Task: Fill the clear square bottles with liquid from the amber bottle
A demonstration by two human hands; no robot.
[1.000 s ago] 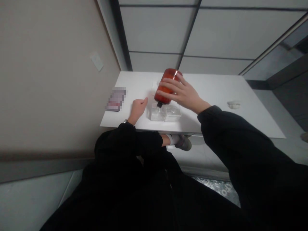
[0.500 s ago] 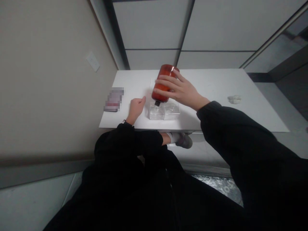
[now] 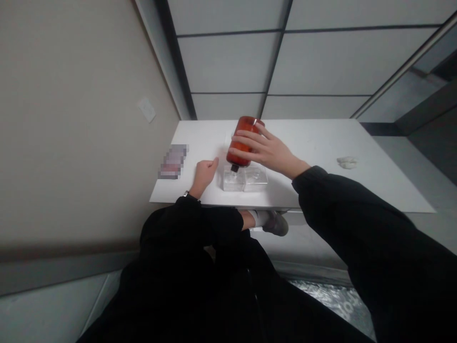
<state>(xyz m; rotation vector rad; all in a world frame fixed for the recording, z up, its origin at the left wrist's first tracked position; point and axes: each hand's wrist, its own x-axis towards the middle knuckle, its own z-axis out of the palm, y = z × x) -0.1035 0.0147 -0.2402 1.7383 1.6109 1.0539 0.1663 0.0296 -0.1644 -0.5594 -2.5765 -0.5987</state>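
My right hand (image 3: 266, 152) grips an amber bottle (image 3: 245, 134) and holds it tipped neck-down. Its dark nozzle points into the left one of two small clear containers (image 3: 234, 179) that stand side by side near the front edge of the white table (image 3: 314, 138). The second clear container (image 3: 256, 177) sits just right of it, under my right palm. My left hand (image 3: 204, 172) rests on the table as a closed fist, a little left of the containers, with nothing visible in it.
A blurred flat object (image 3: 173, 161) lies at the table's left edge by the beige wall. A small crumpled white wad (image 3: 346, 162) lies at the right. Pale panelled walls stand behind the table. My dark-clothed legs and a shoe (image 3: 274, 223) are below the table.
The bottle stays tipped over the left container, sinking slightly closer to it. My left fist has not moved. The view shifts a little as my head moves.
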